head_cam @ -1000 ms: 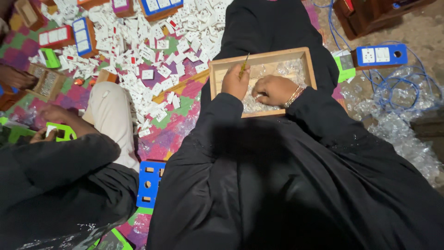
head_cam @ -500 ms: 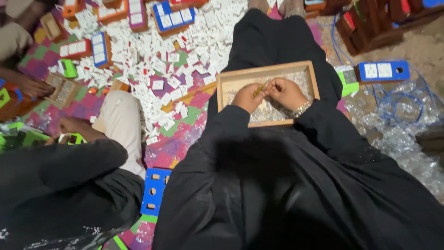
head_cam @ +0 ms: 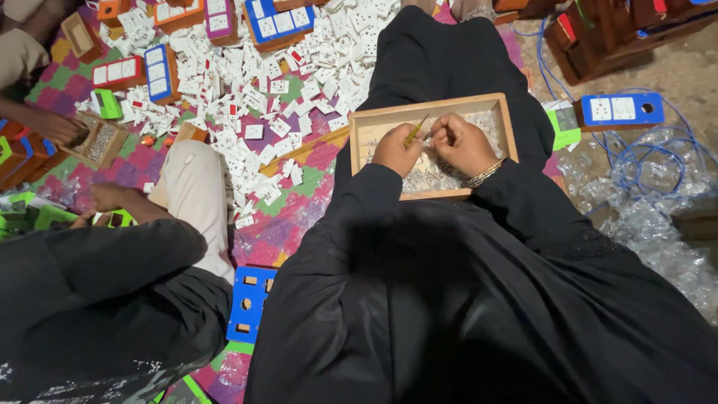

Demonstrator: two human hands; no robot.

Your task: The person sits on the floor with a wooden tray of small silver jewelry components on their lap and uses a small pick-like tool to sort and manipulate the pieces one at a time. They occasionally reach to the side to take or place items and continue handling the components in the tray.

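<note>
Your left hand (head_cam: 396, 150) is closed around a slim yellow-handled screwdriver (head_cam: 416, 131), and your right hand (head_cam: 460, 142) is pinched on some small part that its fingers hide; I cannot tell what it is. Both hands meet, almost touching, over the shallow light-wood tray (head_cam: 359, 150) resting on your black-robed lap, its floor scattered with small silvery metal bits (head_cam: 426, 178). The step in hand looks like driving or seating a small fastener into the pinched part; the next move calls for holding that part steady with the tip kept square on it. The screwdriver's long axis runs diagonally, up and to the right, toward your right hand. Beyond the tray, loose white plastic switch pieces (head_cam: 254, 97) cover the patterned mat on the floor, and a blue socket board (head_cam: 622, 109) lies to your right.
</note>
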